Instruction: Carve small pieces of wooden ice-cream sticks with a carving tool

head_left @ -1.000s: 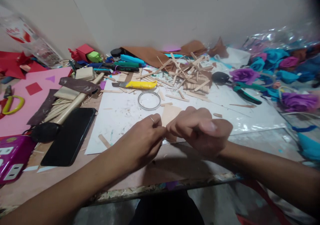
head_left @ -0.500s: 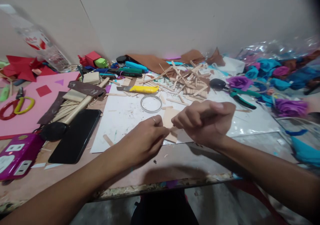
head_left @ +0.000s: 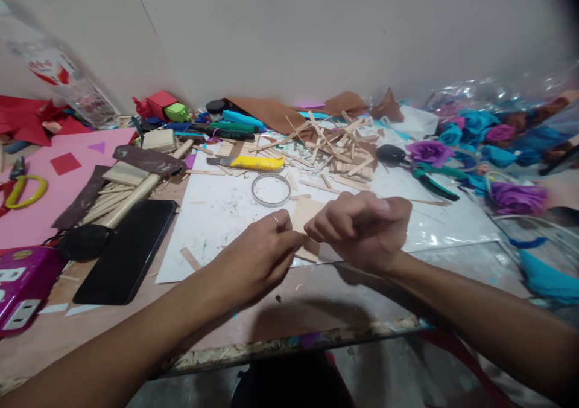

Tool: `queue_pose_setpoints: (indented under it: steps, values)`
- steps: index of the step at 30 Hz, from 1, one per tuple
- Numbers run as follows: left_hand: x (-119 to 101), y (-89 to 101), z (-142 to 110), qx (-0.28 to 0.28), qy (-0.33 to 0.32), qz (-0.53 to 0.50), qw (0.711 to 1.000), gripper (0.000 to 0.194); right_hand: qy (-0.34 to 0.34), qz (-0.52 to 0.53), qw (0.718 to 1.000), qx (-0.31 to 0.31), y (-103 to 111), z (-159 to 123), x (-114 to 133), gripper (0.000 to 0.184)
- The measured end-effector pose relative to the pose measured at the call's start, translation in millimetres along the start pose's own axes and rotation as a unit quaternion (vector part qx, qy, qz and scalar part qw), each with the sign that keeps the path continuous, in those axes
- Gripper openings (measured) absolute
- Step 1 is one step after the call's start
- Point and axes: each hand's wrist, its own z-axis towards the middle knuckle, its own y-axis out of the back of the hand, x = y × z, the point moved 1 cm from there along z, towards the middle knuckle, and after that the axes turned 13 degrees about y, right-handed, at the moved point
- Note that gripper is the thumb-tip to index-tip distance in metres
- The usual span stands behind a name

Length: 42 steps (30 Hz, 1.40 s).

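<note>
My left hand [head_left: 257, 254] and my right hand [head_left: 362, 224] meet fingertip to fingertip above the white work sheet [head_left: 217, 209]. Both are closed in a pinch on something small that I cannot make out. Under the fingers lies a flat panel of glued wooden sticks [head_left: 306, 215]. A ring shows on my left hand. Just behind the hands lie a thin metal ring [head_left: 271, 189] and a yellow utility knife [head_left: 256, 162]. A heap of cut wooden sticks [head_left: 337, 145] lies further back.
A black phone [head_left: 129, 251] and a purple power strip [head_left: 22, 284] lie at the left, with pink paper [head_left: 58, 178] and scissors [head_left: 22, 188]. Green pliers [head_left: 429, 181] and paper flowers [head_left: 493, 136] fill the right. The table's front edge [head_left: 289, 341] is close.
My right hand rose and tilted half a second ago, then came back down toward the panel. The left hand has stayed in place, pinched against the right.
</note>
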Motion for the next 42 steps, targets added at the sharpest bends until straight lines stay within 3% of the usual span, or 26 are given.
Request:
queue_pose_setpoints:
  steps: [10,14,26,42]
  values:
    - [3.7,-2.6,-1.4,0.001,0.003,-0.007,1.000,0.026,-0.008,-0.024,1.000,0.006,-1.5,-4.2,1.5,0.050]
    - [4.2,-2.8,-0.2,0.003,0.002,-0.010,1.000,0.028,0.018,-0.063,0.998,0.000,-5.1,-6.4,-2.0,0.050]
    - [2.0,-1.3,-1.0,0.000,-0.007,0.016,1.000,0.024,-0.012,-0.005,1.000,0.007,9.7,6.5,9.6,0.052]
    - [3.5,-2.8,-1.3,-0.007,0.006,0.009,1.000,0.025,-0.026,-0.008,0.999,-0.026,6.1,4.9,5.6,0.052]
